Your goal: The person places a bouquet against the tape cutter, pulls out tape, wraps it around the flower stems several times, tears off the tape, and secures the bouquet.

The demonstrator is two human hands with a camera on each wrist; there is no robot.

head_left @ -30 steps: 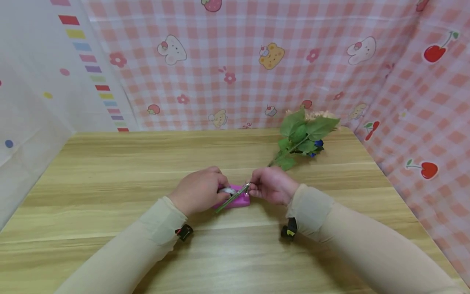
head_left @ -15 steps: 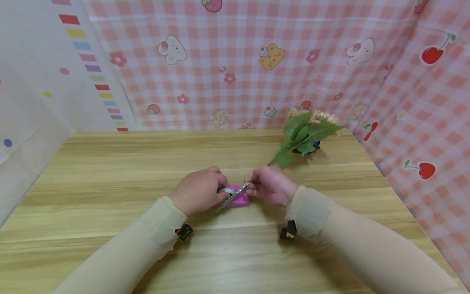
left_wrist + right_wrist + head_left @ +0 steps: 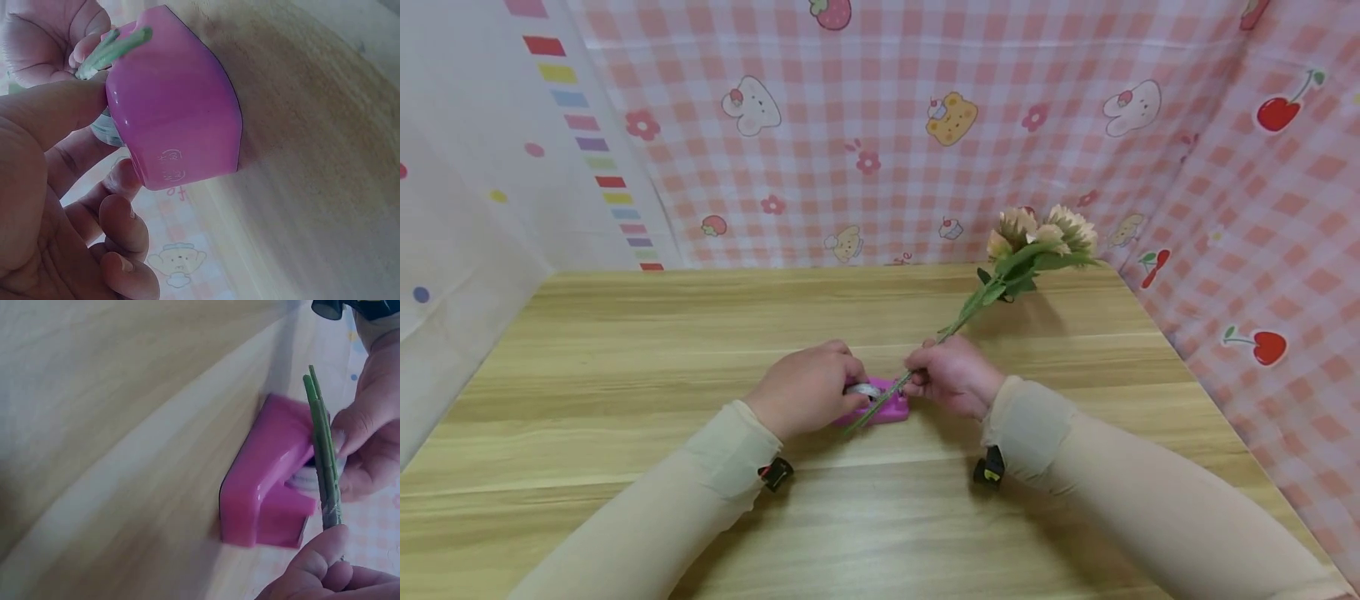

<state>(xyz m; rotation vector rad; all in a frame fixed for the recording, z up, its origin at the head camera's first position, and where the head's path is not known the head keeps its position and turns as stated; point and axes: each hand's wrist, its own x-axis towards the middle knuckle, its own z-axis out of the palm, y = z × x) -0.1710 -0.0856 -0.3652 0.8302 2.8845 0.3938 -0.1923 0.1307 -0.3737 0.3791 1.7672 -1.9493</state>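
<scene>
My left hand (image 3: 808,387) grips a pink tape dispenser (image 3: 891,411) that stands on the table; its thumb and fingers lie about the tape roll (image 3: 867,389). In my right hand (image 3: 958,379) the thumb and fingers pinch a bunch of flower stems (image 3: 324,450). These stems slant over the dispenser, cut ends toward me. A shiny patch, apparently clear tape, shows on them near the right fingertips. Pale peach flowers (image 3: 1037,233) with green leaves (image 3: 1018,267) point away to the far right. From the left wrist, the stem ends (image 3: 119,49) appear beside the dispenser.
The wood-grain table (image 3: 700,317) reaches back to a pink checked cloth (image 3: 880,125). A second checked cloth (image 3: 1292,275) hangs along the right side, and a white dotted cloth (image 3: 467,208) along the left.
The flower bunch has turned in my right hand and its heads have risen: the peach flowers face up more, and the blue bloom is out of sight. The left hand stays put.
</scene>
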